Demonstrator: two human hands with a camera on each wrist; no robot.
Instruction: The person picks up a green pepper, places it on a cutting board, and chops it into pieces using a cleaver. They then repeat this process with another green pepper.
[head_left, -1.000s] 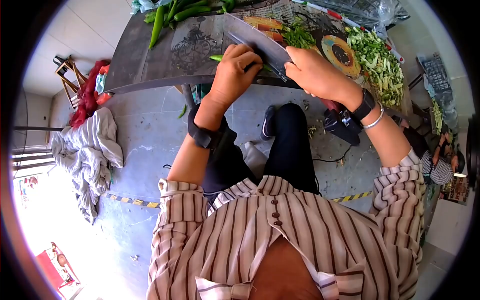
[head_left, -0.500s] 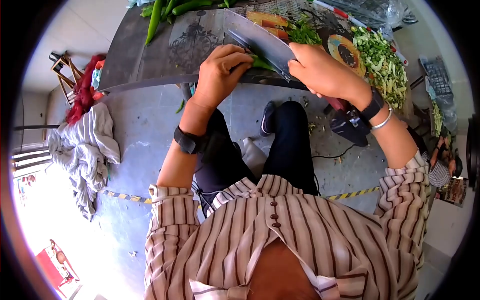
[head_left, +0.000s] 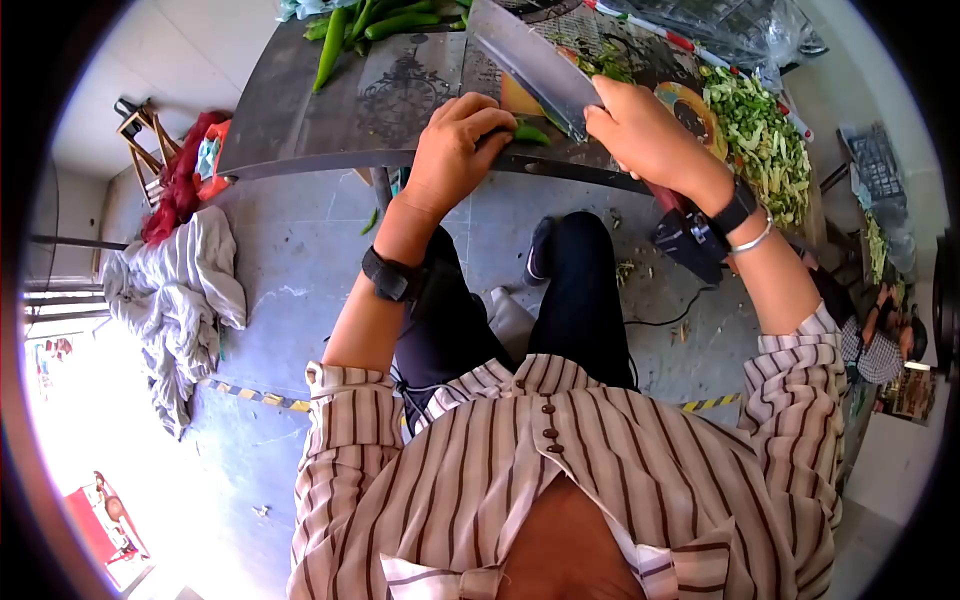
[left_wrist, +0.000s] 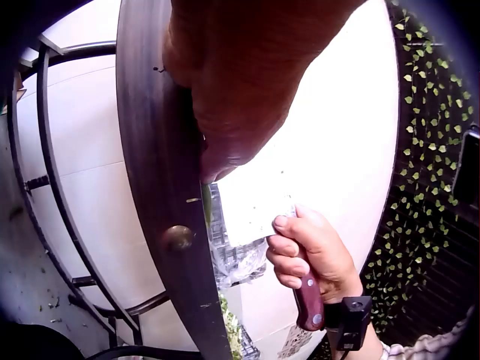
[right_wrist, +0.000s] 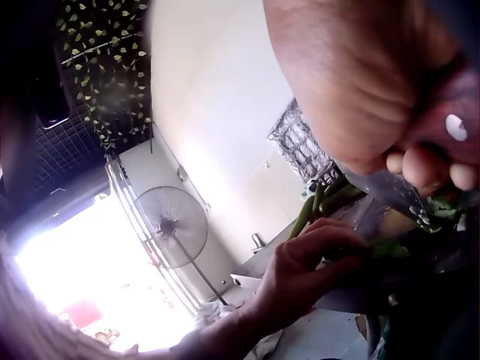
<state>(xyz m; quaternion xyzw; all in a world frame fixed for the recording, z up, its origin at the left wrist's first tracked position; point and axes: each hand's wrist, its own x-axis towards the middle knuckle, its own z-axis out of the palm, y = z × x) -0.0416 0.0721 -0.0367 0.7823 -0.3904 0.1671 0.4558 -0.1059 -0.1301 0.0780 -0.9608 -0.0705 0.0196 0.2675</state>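
In the head view my left hand point(head_left: 458, 145) holds a green pepper point(head_left: 531, 133) down near the front edge of the table point(head_left: 290, 130), its cut end sticking out past the curled fingertips. My right hand point(head_left: 655, 135) grips a cleaver point(head_left: 530, 62), the broad blade raised and tilted to the right of the left fingers. The red-brown riveted handle point(left_wrist: 309, 304) shows in the left wrist view. From the right wrist camera, the left hand point(right_wrist: 307, 262) appears beyond the blade, thumb and fingers pinching the pepper.
Whole green peppers point(head_left: 330, 60) lie at the back left of the table. A large heap of chopped green pieces point(head_left: 757, 140) covers the right side, with a smaller heap point(head_left: 605, 62) behind the blade. Clear plastic point(head_left: 780, 35) sits at the back right.
The cleaver has lifted away from the pepper, up and to the right, opening a gap beside the left fingers. The left hand shifts slightly and keeps hold of the pepper.
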